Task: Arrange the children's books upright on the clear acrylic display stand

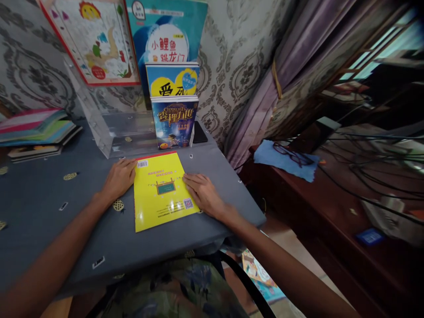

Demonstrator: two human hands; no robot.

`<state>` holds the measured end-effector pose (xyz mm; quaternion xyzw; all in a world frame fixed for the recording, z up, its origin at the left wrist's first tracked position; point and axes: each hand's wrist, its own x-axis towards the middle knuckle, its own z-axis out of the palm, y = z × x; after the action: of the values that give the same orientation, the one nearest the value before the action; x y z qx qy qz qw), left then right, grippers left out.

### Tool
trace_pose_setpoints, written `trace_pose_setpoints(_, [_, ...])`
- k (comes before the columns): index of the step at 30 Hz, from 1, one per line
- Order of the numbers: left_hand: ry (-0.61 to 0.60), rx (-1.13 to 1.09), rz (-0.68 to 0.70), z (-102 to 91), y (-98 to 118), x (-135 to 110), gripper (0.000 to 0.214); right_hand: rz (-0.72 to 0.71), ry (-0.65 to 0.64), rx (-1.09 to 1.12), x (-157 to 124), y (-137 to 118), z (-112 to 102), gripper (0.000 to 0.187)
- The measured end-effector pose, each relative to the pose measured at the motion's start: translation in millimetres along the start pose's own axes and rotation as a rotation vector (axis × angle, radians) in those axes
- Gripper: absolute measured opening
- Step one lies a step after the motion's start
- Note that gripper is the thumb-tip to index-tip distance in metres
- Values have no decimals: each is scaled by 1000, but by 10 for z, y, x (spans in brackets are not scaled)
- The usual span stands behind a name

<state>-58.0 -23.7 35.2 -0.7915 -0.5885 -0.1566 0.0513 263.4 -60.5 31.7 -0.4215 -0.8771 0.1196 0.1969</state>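
A thin yellow book (162,198) lies flat on the grey tablecloth, its back cover up, with a small green chalkboard picture, a barcode and a QR code. My left hand (121,179) holds its upper left edge, fingers bent against the side. Over the right edge rest the fingers of my right hand (205,194), close together and gripping the book from that side; the thumb is hidden. Behind it, a dark blue book (175,126) stands upright in a clear acrylic rack (102,132). A blue and yellow book (172,79) and a teal book (167,26) rise behind that one.
A red-bordered picture book (99,44) stands at the back left. Several stacked books (36,132) lie on the left of the table. A black phone (200,132) is behind the rack. To the right, a dark red desk (318,207) holds eyeglasses (291,154) on a blue cloth and tangled cables.
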Motion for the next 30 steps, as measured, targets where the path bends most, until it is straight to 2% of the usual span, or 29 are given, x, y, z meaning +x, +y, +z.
trace_pose_setpoints(9, [-18,-39,-4,-21,-5,11,42,-16,-11,87,-474,-122,-81,40])
trace_pose_setpoints(16, [-4,2,0,-10,2,-3,43,-45,101,113,-825,-222,-100,38])
trace_pose_setpoints(23, [30,-32,31,17,-30,7,41,-168,231,-4,-891,-220,-55,41])
trace_pose_setpoints(30, [33,-162,71,-4,-144,-23,40,-224,279,-82,-866,-217,-53,41])
